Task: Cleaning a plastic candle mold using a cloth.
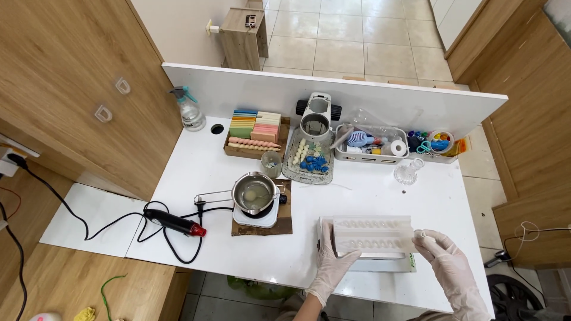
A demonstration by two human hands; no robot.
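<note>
Holding the long translucent white silicone mould (373,236) at both ends, I see my two hands in thin white gloves: the left hand (331,262) lies flat with fingers spread along its left end, the right hand (445,257) pinches its right end. The mould has a twisted, spiral groove and rests near the front edge of the smooth white counter (208,172), on a flat white tray (380,261). Left of it stands one shiny steel pot (254,192) on a small white hotplate (256,217), beside one black-and-red heat tool (174,223) with a looping cord. Farther back sit one spray bottle (188,110), stacked pastel wax sheets (256,124) and one white basket (371,144). Bare counter lies between pot and mould.
</note>
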